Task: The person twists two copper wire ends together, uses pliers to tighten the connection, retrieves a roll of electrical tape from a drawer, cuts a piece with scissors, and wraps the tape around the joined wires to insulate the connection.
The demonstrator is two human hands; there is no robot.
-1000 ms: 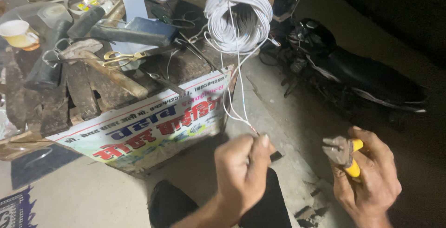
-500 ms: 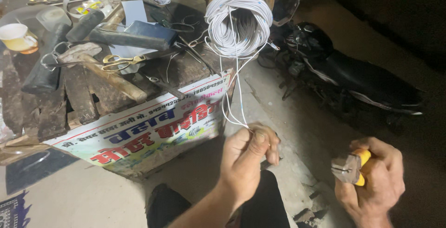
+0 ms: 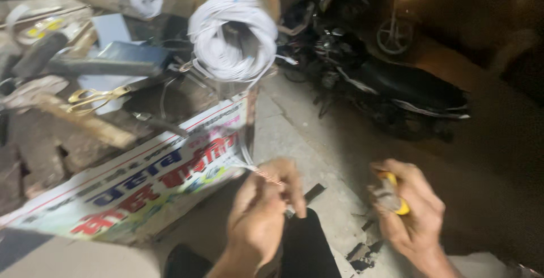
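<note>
On the left stands a cluttered counter (image 3: 170,105) with a printed banner (image 3: 141,184) hanging along its front edge; on it I see yellow-handled scissors (image 3: 93,98), a dark flat box (image 3: 122,57) and some tools that are too blurred to name. Near the right end of the counter a coil of white wire (image 3: 232,37) is wound around an upright drum, and loose strands fall from it down past the banner edge. The left hand (image 3: 263,216) is just below and a little to the right of this edge, and its fingers (image 3: 283,179) are closed in a pinch on the wire end (image 3: 263,173), where a short bare copper piece shows. The wire's long axis runs from the pinch up and slightly left to the coil, so the left hand is clearly the nearer one. The right hand (image 3: 411,218) is apart, to the right, at about the same height; it is wrapped closed around pliers (image 3: 391,196) with yellow grips, and I cannot tell if the pliers' nose is open. Between the two hands there is only concrete floor (image 3: 317,153) with small dark scraps. Further right a parked motorcycle (image 3: 396,82) stands in the dark, well apart from the hands.
</note>
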